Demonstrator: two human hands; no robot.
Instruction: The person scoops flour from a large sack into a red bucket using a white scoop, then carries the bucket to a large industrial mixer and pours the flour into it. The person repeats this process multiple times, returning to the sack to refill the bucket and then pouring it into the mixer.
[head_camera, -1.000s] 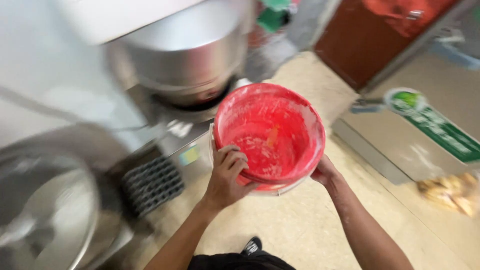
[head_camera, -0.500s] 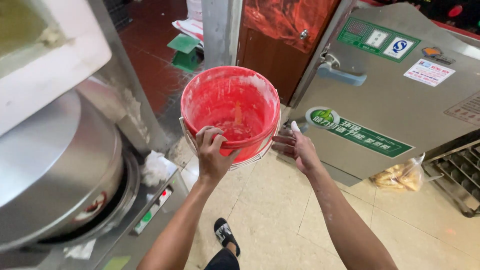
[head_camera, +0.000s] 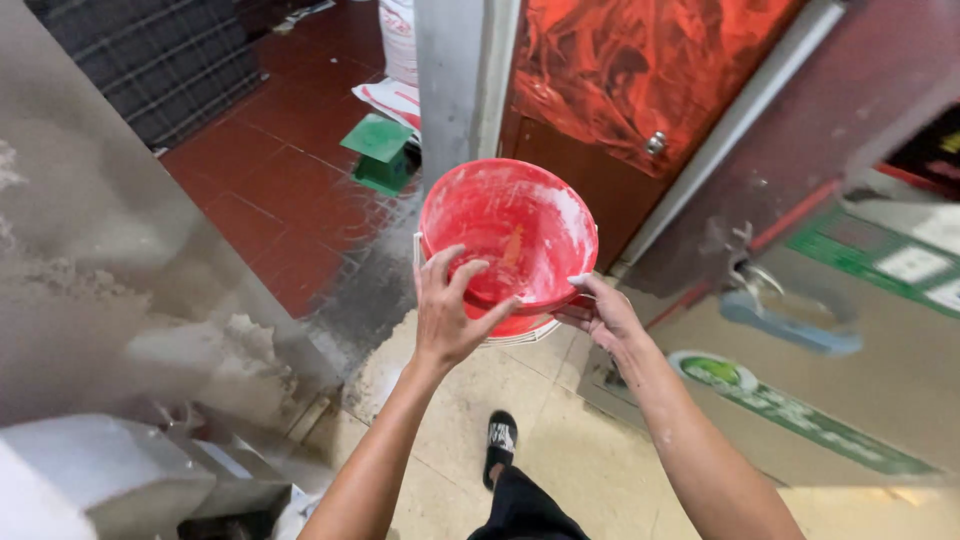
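Single head-worn view, looking steeply down and forward along both forearms. Close range: left hand (head_camera: 447, 322), right hand (head_camera: 601, 316) and red bucket (head_camera: 508, 245) sit mid-frame, tiled floor (head_camera: 560, 450) below, red door (head_camera: 640, 70) beyond. No second view.

green stool (head_camera: 377, 150), red door (head_camera: 640, 75), black sandal (head_camera: 500, 440)

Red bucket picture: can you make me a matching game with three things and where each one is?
Things:
1. red bucket
2. green stool
3. black sandal

Places:
A. on the dark red tiles, far off
B. down on the pale floor, on a foot
C. between the left hand and right hand

Pairs: 1-C, 2-A, 3-B
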